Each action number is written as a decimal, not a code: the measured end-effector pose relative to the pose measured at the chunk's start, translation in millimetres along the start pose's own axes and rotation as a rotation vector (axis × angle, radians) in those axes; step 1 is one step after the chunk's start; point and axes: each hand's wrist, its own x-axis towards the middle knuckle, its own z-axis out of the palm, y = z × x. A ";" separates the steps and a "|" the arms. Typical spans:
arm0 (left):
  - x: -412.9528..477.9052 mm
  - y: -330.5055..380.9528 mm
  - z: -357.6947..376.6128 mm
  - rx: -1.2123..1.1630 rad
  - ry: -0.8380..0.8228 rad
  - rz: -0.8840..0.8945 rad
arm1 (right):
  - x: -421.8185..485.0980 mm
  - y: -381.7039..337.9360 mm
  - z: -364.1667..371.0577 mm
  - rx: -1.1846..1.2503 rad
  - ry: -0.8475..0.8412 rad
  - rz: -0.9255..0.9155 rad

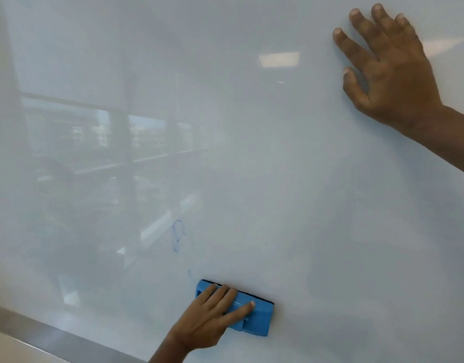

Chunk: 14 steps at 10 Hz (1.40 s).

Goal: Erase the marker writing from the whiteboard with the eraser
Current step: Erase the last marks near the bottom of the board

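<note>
A glossy whiteboard fills the view. A blue eraser with a dark felt edge is pressed flat against the board near the bottom centre. My left hand lies over the eraser with its fingers wrapped on it. Faint blue marker writing remains just up and left of the eraser, with a small blue stroke close to the eraser's top left corner. My right hand rests flat on the board at the upper right, fingers spread, holding nothing.
The board's grey metal frame runs along the bottom left, with a pale wall strip below it. Reflections of windows and ceiling lights show on the board's left half and top.
</note>
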 end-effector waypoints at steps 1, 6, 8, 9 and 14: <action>8.9 -24.9 -3.8 0.066 0.001 0.135 | -0.2 0.1 0.6 0.006 0.011 -0.001; 60.4 -95.8 -28.3 -0.242 0.528 -1.250 | -0.7 -0.1 2.5 -0.003 0.057 -0.030; 19.0 6.2 -7.8 -0.314 0.230 -1.190 | -0.2 -0.7 1.3 -0.010 0.048 -0.031; 34.4 -5.0 -12.7 -0.323 0.304 -1.175 | -0.6 -1.8 1.3 -0.012 0.045 -0.031; 63.0 -82.5 -19.9 -0.260 0.601 -1.622 | -0.7 -3.0 0.5 -0.006 0.036 -0.021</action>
